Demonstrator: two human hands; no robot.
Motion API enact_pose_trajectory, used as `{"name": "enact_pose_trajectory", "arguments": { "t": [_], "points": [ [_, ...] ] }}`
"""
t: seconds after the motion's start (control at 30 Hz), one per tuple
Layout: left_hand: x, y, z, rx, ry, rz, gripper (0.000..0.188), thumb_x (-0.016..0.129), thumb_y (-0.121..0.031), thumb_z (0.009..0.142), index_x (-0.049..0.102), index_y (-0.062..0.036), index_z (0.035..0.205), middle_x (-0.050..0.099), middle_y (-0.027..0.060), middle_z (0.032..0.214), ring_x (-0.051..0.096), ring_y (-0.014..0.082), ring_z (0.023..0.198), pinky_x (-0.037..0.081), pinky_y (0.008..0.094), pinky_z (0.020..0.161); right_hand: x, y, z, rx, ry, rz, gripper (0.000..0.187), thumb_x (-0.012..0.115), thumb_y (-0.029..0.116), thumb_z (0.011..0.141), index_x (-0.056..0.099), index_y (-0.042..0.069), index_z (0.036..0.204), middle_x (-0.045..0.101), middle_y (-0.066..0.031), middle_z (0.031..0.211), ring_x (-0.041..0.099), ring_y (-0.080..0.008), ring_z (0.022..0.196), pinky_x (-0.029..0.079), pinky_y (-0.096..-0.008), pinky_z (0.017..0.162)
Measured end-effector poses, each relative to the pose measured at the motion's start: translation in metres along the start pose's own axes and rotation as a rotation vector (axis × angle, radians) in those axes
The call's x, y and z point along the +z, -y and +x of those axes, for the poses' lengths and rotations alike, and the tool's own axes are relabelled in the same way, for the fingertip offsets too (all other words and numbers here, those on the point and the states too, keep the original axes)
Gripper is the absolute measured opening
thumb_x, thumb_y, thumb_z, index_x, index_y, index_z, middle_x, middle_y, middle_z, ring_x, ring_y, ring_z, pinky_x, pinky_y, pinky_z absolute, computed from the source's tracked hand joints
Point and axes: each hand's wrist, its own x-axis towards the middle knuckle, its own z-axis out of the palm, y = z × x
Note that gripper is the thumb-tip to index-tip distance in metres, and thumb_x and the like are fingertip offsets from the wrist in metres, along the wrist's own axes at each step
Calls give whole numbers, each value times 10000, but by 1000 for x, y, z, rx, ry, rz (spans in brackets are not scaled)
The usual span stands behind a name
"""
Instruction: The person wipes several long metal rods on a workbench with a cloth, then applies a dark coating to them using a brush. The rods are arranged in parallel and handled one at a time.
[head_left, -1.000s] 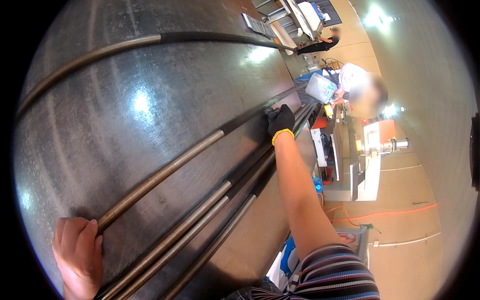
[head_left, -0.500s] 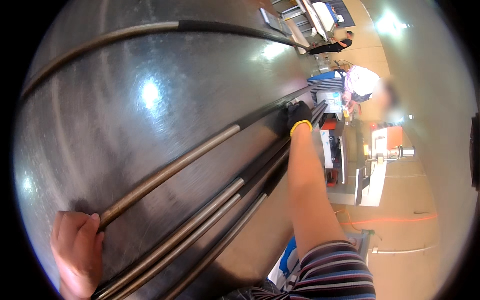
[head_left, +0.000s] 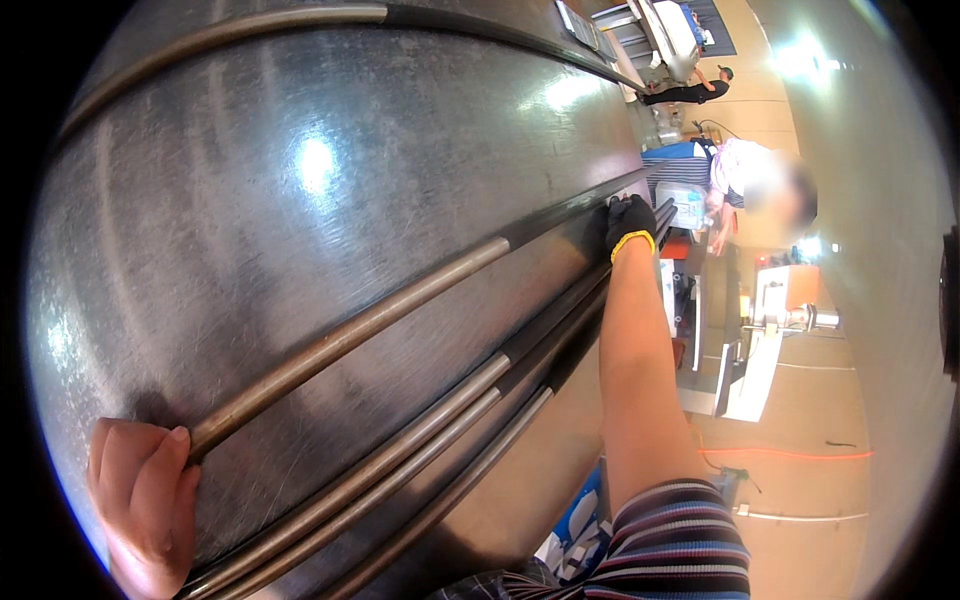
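A long brownish metal rod [head_left: 350, 335] with a black sleeve [head_left: 570, 212] on its far part lies slantwise over a dark, scuffed metal tabletop [head_left: 250, 250]. My bare left hand [head_left: 145, 495], at the lower left, is closed round the near end of this rod. Farther off, my right hand [head_left: 630, 222] wears a black glove with a yellow cuff. Its fingers are curled beside the sleeved part, at a small pale thing too small to make out. Several similar rods [head_left: 420, 425], also black-sleeved at the far ends, lie side by side nearer to me.
Another part-black rod [head_left: 270, 22] curves across the far side of the tabletop. Beyond my right hand, a person in a pale top [head_left: 740, 165] stands by a clear plastic box [head_left: 682, 205]. Farther back is a person in dark clothes [head_left: 700, 92]. An orange cable [head_left: 790, 455] crosses the floor.
My view has shifted slightly, so the rods and my right hand appear farther right and higher. Both hands keep about the same places along the rod.
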Motion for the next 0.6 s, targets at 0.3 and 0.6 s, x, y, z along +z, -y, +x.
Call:
{"name": "enact_pose_trajectory", "arguments": {
  "t": [0.3, 0.6],
  "points": [
    [1, -3, 0, -34, -25, 13, 324, 621, 85, 626, 561, 2, 934, 482, 127, 802, 490, 286, 717, 396, 371, 619, -7, 19, -11, -54, -10, -42, 185, 608, 175, 815, 592, -10, 812, 642, -155, 736, 627, -259, 682, 494, -363, 638],
    [3, 1, 3, -22, -11, -31, 344, 620, 89, 616, 562, -3, 943, 473, 123, 791, 481, 288, 710, 387, 371, 611, 85, -107, 25, -261, -109, 258, 63, 481, 53, 910, 493, -8, 897, 477, -46, 662, 499, -116, 566, 426, -176, 406]
  ]
}}
